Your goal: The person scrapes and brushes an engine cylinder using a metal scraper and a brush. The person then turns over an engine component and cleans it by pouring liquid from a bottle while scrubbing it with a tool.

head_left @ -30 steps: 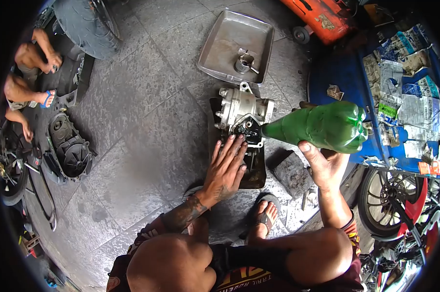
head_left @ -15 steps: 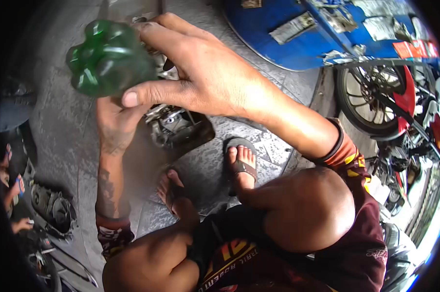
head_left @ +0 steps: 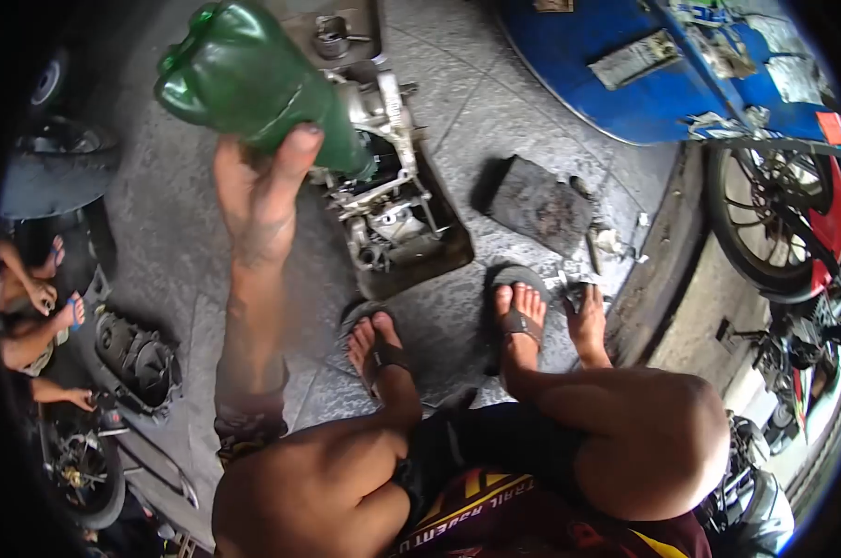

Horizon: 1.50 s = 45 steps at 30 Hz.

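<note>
My left hand [head_left: 264, 186] is closed around a green plastic bottle [head_left: 253, 79], thumb on its near side. The bottle is tilted, base up to the left and narrow end down over metal engine parts [head_left: 397, 223]. These parts sit in a shallow dark tray [head_left: 444, 265] on the floor. Low beside my right foot, my right hand [head_left: 588, 325] reaches to the floor, its fingers drawn together at a small dark thing that I cannot make out. My right leg hides most of that arm.
A dark, dirty block [head_left: 541, 205] lies right of the tray, small metal bits [head_left: 609, 244] near it. At upper right is a blue round surface [head_left: 588, 84]; a motorcycle wheel [head_left: 765, 219] stands below it. An engine casing [head_left: 137, 363] and another person's hand [head_left: 44, 296] are at left.
My right hand has let go of the bottle and dropped to the floor by my right foot. The bottle, still in my left hand, now shows its length, and the tray has come into fuller view.
</note>
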Available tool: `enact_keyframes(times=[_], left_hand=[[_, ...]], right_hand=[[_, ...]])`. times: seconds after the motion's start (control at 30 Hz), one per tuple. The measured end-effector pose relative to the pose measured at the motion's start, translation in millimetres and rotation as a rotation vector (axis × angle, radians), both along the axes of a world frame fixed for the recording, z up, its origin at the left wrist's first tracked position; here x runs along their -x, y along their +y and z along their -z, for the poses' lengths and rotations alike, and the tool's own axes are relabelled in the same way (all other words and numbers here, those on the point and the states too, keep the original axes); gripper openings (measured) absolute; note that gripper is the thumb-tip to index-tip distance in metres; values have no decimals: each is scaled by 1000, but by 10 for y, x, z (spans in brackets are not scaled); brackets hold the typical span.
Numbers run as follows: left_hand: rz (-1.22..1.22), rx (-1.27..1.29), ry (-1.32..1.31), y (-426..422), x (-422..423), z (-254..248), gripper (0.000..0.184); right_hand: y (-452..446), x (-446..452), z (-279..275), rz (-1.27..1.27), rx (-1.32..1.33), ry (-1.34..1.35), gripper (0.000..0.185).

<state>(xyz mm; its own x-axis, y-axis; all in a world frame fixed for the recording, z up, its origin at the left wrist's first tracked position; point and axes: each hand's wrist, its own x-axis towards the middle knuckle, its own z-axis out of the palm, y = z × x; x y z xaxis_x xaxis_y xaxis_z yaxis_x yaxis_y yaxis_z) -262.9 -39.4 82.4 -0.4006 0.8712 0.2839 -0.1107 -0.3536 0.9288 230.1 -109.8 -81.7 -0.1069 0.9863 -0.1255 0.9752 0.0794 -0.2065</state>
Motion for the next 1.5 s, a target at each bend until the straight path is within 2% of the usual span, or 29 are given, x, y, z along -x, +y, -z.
enact_keyframes(times=[0.07,0.13,0.2,0.27,0.3,0.33,0.4,0.47,0.5,0.53,0.57,0.6,0.63,0.67,0.73,0.77,0.8,0.87,0.9,1.0,1.07,1.2,1.27,1.33,1.4,1.5], left_hand=[[2,0,-34,20,34,-93,42],[-46,-1,67,-6,67,-219,43],[-91,-17,152,1,53,-276,46],[-91,15,134,-17,47,-288,57],[-100,8,145,-31,34,-298,55],[-108,6,149,-34,36,-290,55],[-49,-51,-16,-16,19,-253,44],[-51,-32,-38,-19,-8,-248,43],[-78,-2,15,-18,-17,-255,48],[-109,29,68,-23,-22,-259,55],[-119,29,66,-23,-27,-267,55],[-113,-8,1,-12,-34,-278,46],[-107,-47,-63,-5,-39,-284,38],[-119,-53,-62,1,-33,-285,38],[-174,-26,-76,19,-14,-290,37],[-201,-34,-52,32,5,-297,37],[-208,-40,-50,39,26,-300,37],[-219,-34,-69,39,68,-295,36],[-227,-35,-69,40,85,-297,36],[-220,-21,-76,39,42,-267,36],[-261,-60,-172,73,10,-249,37],[-241,-71,-137,84,15,-188,37],[-236,-64,-166,76,-36,-199,38],[-251,-75,-185,107,-11,-189,38],[-309,-91,-212,98,-3,-194,37],[-243,-96,-215,33,-27,-126,38]], right_hand=[[20,33,-42,-56,51,9,41],[91,16,-104,-110,127,-39,39],[110,-166,-31,-68,156,61,27],[187,-5,-423,-101,208,338,25],[248,214,-760,-25,310,405,28],[328,388,-1034,-80,327,567,27],[638,639,-1534,-283,433,486,30],[925,1066,-1954,-67,727,695,34],[1056,1101,-1921,-199,707,732,33],[1154,1327,-1997,-421,567,738,25],[1226,1560,-2027,-529,453,683,22],[1318,1807,-2175,-563,453,571,19],[1394,1973,-2095,-711,261,660,15],[1469,2133,-2020,-858,59,745,11],[1535,2468,-2021,-799,138,789,17],[1498,2663,-2063,-631,216,800,11],[1535,2787,-2047,-566,312,780,14],[1594,2972,-1828,-626,285,847,14],[1629,3028,-1786,-682,242,798,15],[1677,3089,-1722,-653,305,826,16],[1533,2981,-1652,-802,288,824,13],[1525,2971,-1812,-751,165,715,12],[1540,3001,-1905,-710,196,711,12],[1602,2957,-1869,-885,275,524,11],[1619,2943,-1840,-945,237,499,11],[1596,2960,-1900,-910,178,610,13]])
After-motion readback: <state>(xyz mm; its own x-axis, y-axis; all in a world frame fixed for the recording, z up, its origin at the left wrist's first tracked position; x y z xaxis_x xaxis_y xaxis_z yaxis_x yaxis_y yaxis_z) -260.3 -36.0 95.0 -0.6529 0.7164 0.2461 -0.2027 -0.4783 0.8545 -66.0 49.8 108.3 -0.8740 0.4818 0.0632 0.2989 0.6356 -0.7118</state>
